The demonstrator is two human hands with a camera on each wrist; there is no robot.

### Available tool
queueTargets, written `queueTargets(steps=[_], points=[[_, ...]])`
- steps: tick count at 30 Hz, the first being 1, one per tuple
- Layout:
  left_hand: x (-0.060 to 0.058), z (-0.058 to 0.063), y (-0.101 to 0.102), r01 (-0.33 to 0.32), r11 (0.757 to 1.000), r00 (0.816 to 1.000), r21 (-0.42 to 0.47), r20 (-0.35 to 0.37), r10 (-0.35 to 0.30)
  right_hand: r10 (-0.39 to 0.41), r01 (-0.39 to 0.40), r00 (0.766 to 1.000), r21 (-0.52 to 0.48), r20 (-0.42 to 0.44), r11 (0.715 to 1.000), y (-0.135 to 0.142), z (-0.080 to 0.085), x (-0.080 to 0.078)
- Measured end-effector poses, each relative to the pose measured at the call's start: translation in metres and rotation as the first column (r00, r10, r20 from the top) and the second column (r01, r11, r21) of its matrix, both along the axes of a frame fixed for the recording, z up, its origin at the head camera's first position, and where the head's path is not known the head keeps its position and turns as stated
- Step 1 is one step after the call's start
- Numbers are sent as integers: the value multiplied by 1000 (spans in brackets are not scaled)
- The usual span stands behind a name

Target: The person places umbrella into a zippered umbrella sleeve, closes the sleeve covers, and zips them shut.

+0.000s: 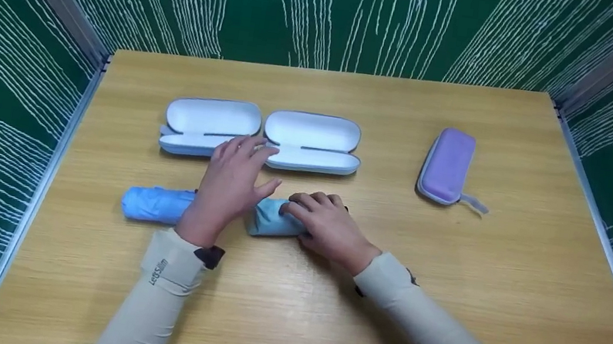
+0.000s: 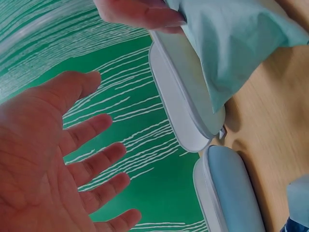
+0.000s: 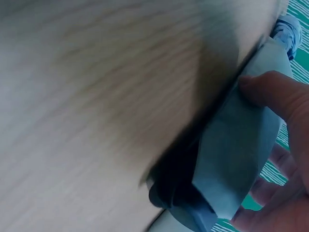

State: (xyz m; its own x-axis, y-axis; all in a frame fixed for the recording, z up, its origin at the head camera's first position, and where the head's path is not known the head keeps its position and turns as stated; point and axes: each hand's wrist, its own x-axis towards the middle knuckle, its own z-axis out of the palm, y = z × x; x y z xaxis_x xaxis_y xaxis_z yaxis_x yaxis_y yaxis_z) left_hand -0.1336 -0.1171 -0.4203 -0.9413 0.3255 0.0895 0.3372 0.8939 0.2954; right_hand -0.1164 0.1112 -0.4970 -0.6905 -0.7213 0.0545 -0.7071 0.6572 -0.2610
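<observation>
My right hand [image 1: 332,226] grips a teal folded umbrella [image 1: 273,221] close over the table, its fingers across the top. In the right wrist view the thumb presses the teal fabric [image 3: 236,140], and a dark handle end [image 3: 166,193] sticks out of it. My left hand [image 1: 230,186] holds nothing. Its fingers are spread in the left wrist view, and in the head view they overlap two hard cases. Both the left case [image 1: 213,115] and the right case [image 1: 312,130] stand with lids raised, pale inside. A blue folded umbrella [image 1: 154,204] lies partly hidden behind the left wrist.
A purple hard case [image 1: 449,164] with a grey strap [image 1: 474,203] lies closed at the right of the wooden table [image 1: 502,304]. Green walls [image 1: 251,5] with white streaks stand around the back and sides.
</observation>
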Motion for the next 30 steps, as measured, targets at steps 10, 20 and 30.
queueTargets(steps=[10,20,30], points=[[-2,6,-11,-48,999,998,2,27,48,-16,18,1000,-117,21,993,17,35,-8],[0,10,-22,-102,994,994,-30,-45,101,-100,97,995,-140,-14,985,37,69,-49],[1,7,-28,-113,993,993,-40,-45,111,-226,231,970,-51,92,972,11,76,-99]])
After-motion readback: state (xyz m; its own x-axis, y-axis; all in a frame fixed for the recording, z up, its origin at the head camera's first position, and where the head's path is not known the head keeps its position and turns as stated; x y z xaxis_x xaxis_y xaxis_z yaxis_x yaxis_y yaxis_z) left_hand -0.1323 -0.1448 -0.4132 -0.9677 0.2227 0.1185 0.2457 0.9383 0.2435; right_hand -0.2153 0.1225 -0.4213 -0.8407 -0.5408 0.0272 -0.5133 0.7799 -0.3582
